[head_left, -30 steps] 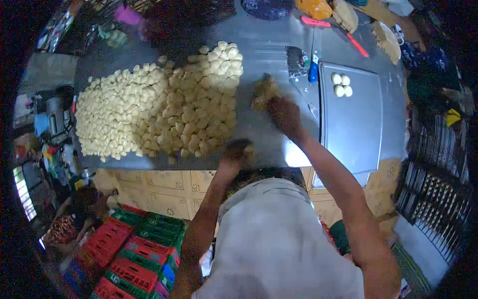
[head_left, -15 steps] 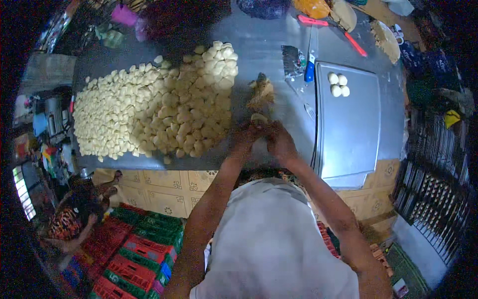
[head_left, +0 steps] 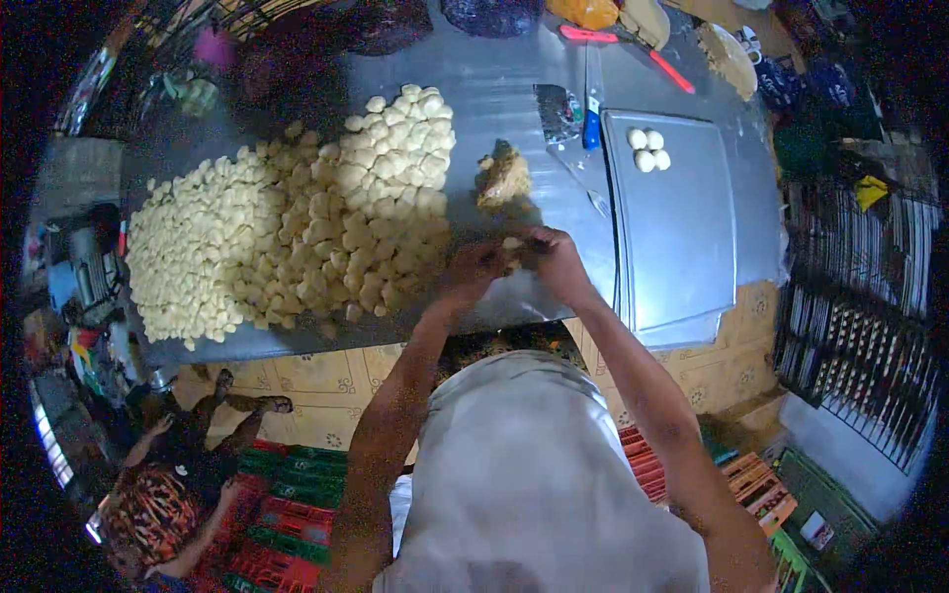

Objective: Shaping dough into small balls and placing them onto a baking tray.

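Note:
Above the near edge of the table, both my hands work close together on a small pale piece of dough (head_left: 511, 245). My left hand (head_left: 476, 265) pinches it from one side, and my right hand (head_left: 556, 259) has closed fingers on the other. Part of the dough is hidden by the fingers. Just beyond my hands lies a crumbly brownish mound of filling (head_left: 505, 178). To the left spreads a large heap of pale dough pieces (head_left: 395, 148). On the right a metal tray (head_left: 682, 257) bears several smooth round dough balls (head_left: 647, 150).
Between filling and tray lie a fork (head_left: 596, 201), a blue-handled knife (head_left: 591, 127) and a dark packet (head_left: 558, 114). Red-handled tools (head_left: 672, 71) and bags are at the far side. A person (head_left: 163, 504) sits at lower left beside stacked crates (head_left: 282, 524). Racks (head_left: 860, 346) stand right.
The view has shifted, so the table appears slightly moved left and tilted. My hands have drawn a little apart, showing more of the dough between them.

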Demonstrator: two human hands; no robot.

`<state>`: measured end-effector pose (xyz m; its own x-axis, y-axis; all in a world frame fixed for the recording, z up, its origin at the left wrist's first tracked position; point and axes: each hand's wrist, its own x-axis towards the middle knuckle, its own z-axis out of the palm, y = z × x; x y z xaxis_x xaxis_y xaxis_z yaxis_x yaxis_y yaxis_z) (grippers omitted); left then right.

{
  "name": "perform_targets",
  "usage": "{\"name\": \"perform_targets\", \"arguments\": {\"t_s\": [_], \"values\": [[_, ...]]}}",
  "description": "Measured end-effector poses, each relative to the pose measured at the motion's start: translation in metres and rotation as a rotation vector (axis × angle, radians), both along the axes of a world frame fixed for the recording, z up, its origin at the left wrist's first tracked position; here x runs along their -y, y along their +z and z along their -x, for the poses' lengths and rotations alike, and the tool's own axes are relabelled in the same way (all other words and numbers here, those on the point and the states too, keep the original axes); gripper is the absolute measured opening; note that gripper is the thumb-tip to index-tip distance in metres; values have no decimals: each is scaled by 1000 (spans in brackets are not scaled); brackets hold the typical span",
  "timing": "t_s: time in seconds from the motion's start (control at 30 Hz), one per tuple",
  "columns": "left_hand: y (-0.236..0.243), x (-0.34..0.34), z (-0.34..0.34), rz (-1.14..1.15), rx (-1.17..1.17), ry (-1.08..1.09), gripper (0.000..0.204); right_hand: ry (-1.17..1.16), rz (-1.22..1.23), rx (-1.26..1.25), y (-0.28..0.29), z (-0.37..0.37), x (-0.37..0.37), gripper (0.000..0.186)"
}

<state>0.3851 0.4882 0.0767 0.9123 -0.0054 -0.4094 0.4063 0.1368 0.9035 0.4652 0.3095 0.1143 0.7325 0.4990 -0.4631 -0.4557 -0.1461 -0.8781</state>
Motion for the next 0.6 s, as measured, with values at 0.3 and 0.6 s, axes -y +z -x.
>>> {"name": "perform_targets", "arguments": {"t_s": [0.3,0.6], "values": [[-18,15,15,-457,64,-32,27,490,144,635,6,-18,6,26],[-14,32,18,-686,85,-177,26,402,246,926,-84,5,34,20]]}}
